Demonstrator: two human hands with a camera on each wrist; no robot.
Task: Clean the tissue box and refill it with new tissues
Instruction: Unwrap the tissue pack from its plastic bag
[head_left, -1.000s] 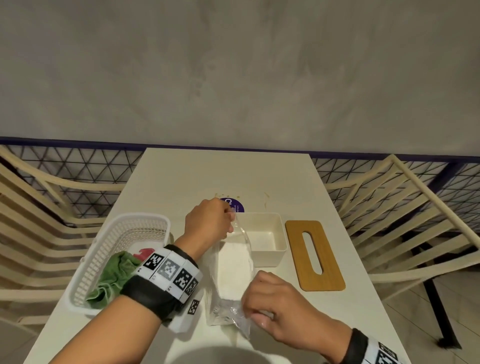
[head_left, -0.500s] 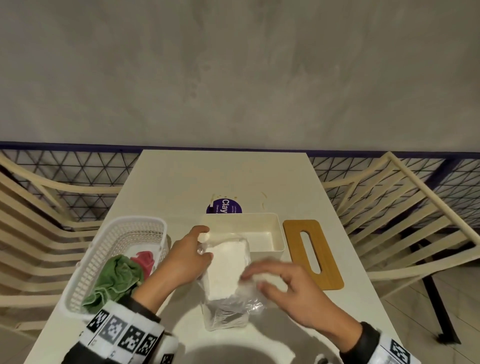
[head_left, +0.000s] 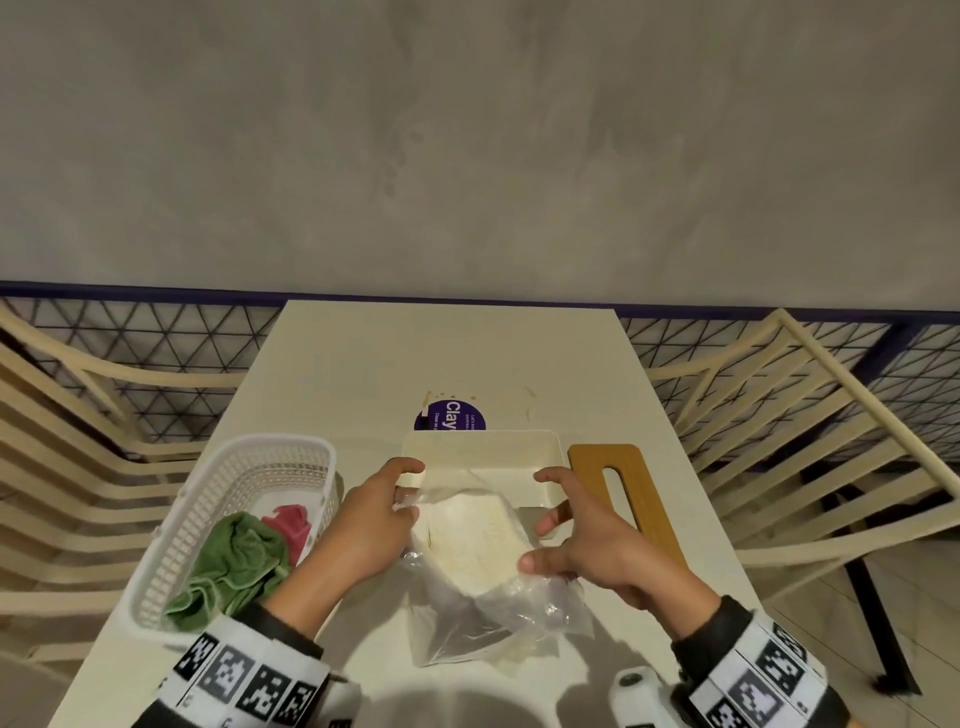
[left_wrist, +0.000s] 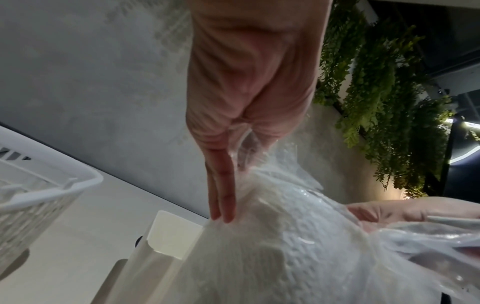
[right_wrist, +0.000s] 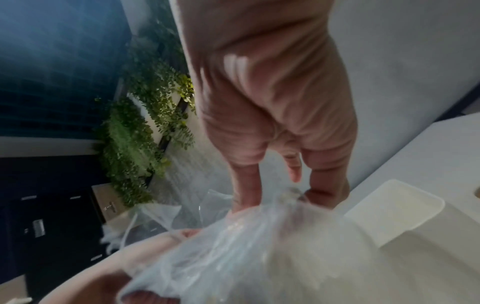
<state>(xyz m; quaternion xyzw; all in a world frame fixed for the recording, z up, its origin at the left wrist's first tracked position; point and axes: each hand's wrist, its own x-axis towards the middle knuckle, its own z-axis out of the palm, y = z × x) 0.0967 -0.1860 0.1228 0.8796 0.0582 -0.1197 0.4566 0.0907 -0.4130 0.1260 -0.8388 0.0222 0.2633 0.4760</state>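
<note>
A stack of white tissues in a clear plastic bag (head_left: 467, 540) is tilted up in front of the open white tissue box (head_left: 483, 452). My left hand (head_left: 405, 499) holds the bag's left side and pinches the plastic (left_wrist: 246, 148) between thumb and fingers. My right hand (head_left: 540, 525) grips the right side, thumb on the near corner and fingers round the far edge. The bag's loose end (head_left: 467, 639) trails on the table toward me. The wooden slotted lid (head_left: 623, 499) lies flat to the right of the box. In the right wrist view my right hand (right_wrist: 285, 185) is blurred on the plastic (right_wrist: 233, 246).
A white plastic basket (head_left: 171, 545) stands at the left with a green cloth (head_left: 234, 561) and a red cloth (head_left: 288, 522) in it. A purple round sticker (head_left: 449, 415) shows behind the box. Cream chairs flank the table on both sides.
The bagged tissues have been lifted and tilted toward the box. My right hand moved from the bag's near end to its right side; my left hand slid back to the left side.
</note>
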